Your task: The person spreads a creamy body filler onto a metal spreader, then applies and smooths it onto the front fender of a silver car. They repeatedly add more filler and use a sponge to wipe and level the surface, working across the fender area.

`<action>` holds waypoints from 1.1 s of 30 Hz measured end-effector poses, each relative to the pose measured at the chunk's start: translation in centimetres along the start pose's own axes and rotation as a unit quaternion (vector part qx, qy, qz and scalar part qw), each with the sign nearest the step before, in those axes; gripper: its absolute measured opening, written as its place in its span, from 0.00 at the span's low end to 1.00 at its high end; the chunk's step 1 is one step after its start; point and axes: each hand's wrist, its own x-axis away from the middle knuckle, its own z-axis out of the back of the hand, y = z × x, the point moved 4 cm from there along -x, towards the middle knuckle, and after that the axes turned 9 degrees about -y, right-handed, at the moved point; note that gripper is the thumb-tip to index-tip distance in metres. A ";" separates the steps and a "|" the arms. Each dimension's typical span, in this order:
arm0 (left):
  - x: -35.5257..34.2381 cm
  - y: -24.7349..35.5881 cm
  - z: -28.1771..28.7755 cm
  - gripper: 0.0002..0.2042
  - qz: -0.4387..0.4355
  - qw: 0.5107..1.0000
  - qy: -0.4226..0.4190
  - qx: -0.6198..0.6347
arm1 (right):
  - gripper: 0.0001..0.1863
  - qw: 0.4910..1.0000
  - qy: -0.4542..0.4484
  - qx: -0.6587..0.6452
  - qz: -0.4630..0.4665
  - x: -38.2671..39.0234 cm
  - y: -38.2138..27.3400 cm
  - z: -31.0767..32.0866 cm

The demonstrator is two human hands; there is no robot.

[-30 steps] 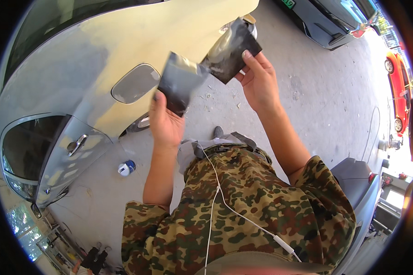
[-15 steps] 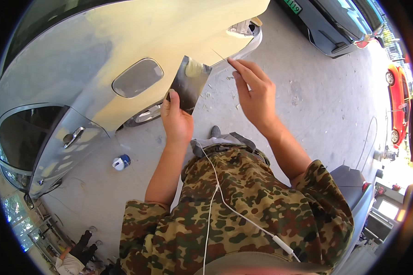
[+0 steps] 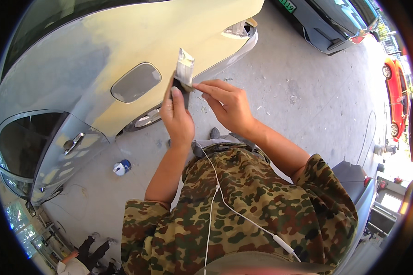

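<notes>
My left hand [image 3: 178, 121] is closed round a dark flat putty board [image 3: 186, 98], its thumb on the face; the board is tilted so that only a narrow part shows. In my right hand [image 3: 229, 103], thumb and fingers pinch a thin silvery putty spreader [image 3: 185, 71] with pale yellow putty on its blade. The spreader's lower end meets the board, where more yellowish putty shows. Beyond both hands is the car's body panel [image 3: 188, 27], coated in pale yellow and grey, with a grey oval fuel flap [image 3: 136, 82].
A blue and white can [image 3: 122, 167] stands on the grey floor [image 3: 303, 101] at left, near the car door [image 3: 66, 151]. A dark car [image 3: 321, 23] is at the far right, with a red car [image 3: 394, 96] outside. Another person [image 3: 80, 259] is at lower left.
My right hand has moved left and slightly down, bringing the spreader from apart onto the board. My left hand has tilted the board, so its broad face no longer shows.
</notes>
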 end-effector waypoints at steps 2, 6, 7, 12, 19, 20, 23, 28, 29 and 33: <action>-0.7 1.5 0.6 0.22 -0.019 0.999 -0.013 -0.026 | 0.17 0.995 -0.029 -0.084 -0.047 0.4 1.1 0.3; -1.8 3.6 2.6 0.19 -0.018 0.987 -0.044 0.151 | 0.14 0.911 0.079 -0.352 -0.199 -0.4 3.7 3.4; -2.0 3.6 2.8 0.19 0.001 0.973 -0.075 0.219 | 0.14 0.861 0.133 -0.437 -0.222 -0.8 3.9 4.1; 0.6 0.7 2.6 0.19 0.083 0.941 -0.112 0.308 | 0.13 0.843 0.132 -0.500 -0.146 -2.6 0.8 4.4; 1.2 -0.6 3.6 0.19 0.111 0.943 -0.078 0.303 | 0.15 0.990 -0.102 0.016 -0.098 -2.3 -0.8 4.5; 1.1 -0.6 3.9 0.18 0.100 0.954 -0.063 0.277 | 0.16 0.989 -0.072 0.086 -0.094 -2.2 -0.6 4.8; 1.0 -1.1 4.0 0.17 0.069 0.976 -0.024 0.206 | 0.20 0.986 0.075 0.146 -0.017 -2.0 -1.3 4.7; 1.0 -1.5 2.8 0.18 0.032 0.991 0.000 0.127 | 0.22 0.985 -0.017 0.161 0.063 -2.3 -3.0 0.3; 1.1 -1.3 2.5 0.20 0.033 0.993 -0.001 0.112 | 0.21 0.988 -0.003 0.138 0.075 -2.5 -3.2 0.1; 1.1 -0.1 1.0 0.21 0.033 0.999 -0.012 -0.013 | 0.20 0.994 0.079 0.073 0.022 -2.7 -2.6 1.2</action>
